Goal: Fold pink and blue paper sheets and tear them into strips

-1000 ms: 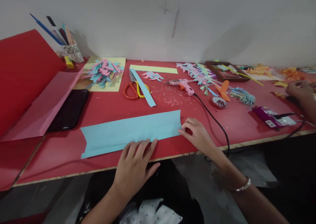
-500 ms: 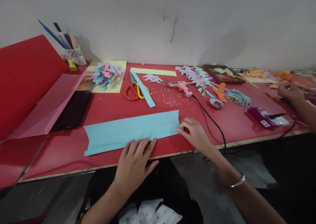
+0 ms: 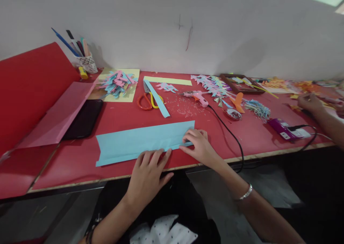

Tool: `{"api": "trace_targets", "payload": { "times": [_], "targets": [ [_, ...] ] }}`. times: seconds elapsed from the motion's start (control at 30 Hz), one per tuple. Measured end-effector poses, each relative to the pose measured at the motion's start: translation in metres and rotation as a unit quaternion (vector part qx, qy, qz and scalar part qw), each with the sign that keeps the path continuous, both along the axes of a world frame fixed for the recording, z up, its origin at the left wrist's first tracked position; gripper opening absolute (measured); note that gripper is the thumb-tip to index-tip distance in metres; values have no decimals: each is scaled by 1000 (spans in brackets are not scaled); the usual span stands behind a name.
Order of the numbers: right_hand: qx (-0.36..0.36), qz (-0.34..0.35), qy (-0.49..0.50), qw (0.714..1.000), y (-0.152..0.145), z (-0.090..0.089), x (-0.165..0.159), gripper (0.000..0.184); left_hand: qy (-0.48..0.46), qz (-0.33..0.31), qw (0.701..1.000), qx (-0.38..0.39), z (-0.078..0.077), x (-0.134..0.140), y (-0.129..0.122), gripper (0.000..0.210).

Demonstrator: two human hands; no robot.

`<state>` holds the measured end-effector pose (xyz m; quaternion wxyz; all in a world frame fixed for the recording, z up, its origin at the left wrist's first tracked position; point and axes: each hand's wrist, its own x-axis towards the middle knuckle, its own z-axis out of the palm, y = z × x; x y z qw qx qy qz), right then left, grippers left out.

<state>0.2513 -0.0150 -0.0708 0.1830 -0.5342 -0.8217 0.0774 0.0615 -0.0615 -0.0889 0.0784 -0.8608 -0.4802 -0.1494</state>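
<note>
Compared with the earlier frame, the right hand (image 3: 198, 146) has come inward from the right end of the blue sheet (image 3: 134, 140) and now sits over its near edge; the left hand (image 3: 148, 170) stays about where it was. The right thumb and fingertips pinch a narrow, turned-up part of that edge. The left fingers, slightly spread with the thumb held apart, rest on the same edge just left of the pinch. The sheet lies beneath and beyond the fingertips, reaching out to their left. Light pressure from the left fingers could let the sheet skew, and an uneven pinch could crease it crookedly. Beyond the right fingers lies a glue gun (image 3: 198, 97); if hot, its nozzle could burn a careless reach.
</note>
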Motion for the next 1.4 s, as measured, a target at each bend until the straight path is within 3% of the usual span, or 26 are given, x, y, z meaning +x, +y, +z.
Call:
{"api": "trace_targets", "payload": {
  "times": [0.2, 0.47, 0.9, 1.27, 1.4],
  "targets": [
    [7, -35, -29, 999, 4, 0, -7, 17, -5, 11, 1000, -3, 0, 4, -1, 50],
    [25, -30, -45, 998, 5, 0, -10, 20, 8, 29, 999, -10, 1, 9, -2, 52],
    [18, -25, -3, 1000, 3, -2, 18, 9, 31, 47, 998, -32, 1, 15, -5, 53],
    [28, -71, 32, 997, 1, -6, 45, 13, 35, 46, 998, -29, 0, 14, -6, 54],
    [54, -89, 44, 994, -4, -4, 47, 8, 31, 20, 998, -46, 7, 9, -2, 55]
  ]
}}
